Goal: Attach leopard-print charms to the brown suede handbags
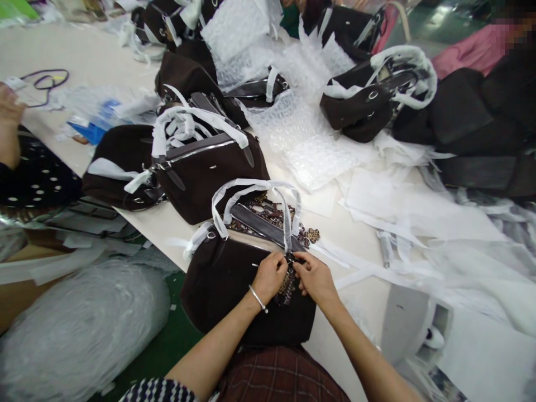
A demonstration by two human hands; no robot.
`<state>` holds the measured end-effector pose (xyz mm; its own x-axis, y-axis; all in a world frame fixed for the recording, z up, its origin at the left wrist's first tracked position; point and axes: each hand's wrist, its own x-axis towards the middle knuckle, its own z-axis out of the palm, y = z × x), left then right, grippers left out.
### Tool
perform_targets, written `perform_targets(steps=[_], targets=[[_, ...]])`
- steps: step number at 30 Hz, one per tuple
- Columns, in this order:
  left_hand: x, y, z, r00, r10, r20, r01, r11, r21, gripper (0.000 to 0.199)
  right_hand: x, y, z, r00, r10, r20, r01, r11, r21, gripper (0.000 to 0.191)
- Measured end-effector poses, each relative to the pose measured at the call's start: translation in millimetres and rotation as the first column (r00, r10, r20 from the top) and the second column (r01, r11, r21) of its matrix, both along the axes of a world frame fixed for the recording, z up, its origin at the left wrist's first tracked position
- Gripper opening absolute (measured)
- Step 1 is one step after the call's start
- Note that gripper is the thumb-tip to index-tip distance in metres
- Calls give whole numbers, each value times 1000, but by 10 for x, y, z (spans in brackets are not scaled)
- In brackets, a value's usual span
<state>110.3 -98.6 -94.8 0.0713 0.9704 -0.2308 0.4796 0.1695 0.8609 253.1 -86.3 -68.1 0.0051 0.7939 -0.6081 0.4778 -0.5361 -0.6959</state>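
The right hand (315, 277) pinches the top of a dangly charm (286, 289) with thumb and finger. The left hand (270, 274) is right beside it, its fingers curled close together; one cannot tell if they grip anything. A shiny bracelet (258, 300) is on the left wrist. The charm hangs on the front of a dark brown bag (238, 285), which stands at the near edge of the white table (62, 44). The bag's handles (253, 184) are wrapped in white. Just behind it sits another brown bag (218, 178). Bubble wrap (320, 159) lies farther back. Down on the left is a big plastic roll (84, 329). Another person's hand (8, 125) shows at the left edge.
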Motion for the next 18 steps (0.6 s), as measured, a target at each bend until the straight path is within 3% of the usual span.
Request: perform_targets(steps=[6,13,18], targets=[[25,-3,-6,998,52,29,-51,998,-23,17,2,-8,11,1000,-12,14,12,1000,-20,26],[118,-41,-4,986,149,70,-148,989,-28,18,42,48,-48,991,-100,-85,91,990,-106,21],[194,-54,-73,972,221,81,-219,975,-41,17,38,92,-29,996,-64,-69,57,993,-105,17]])
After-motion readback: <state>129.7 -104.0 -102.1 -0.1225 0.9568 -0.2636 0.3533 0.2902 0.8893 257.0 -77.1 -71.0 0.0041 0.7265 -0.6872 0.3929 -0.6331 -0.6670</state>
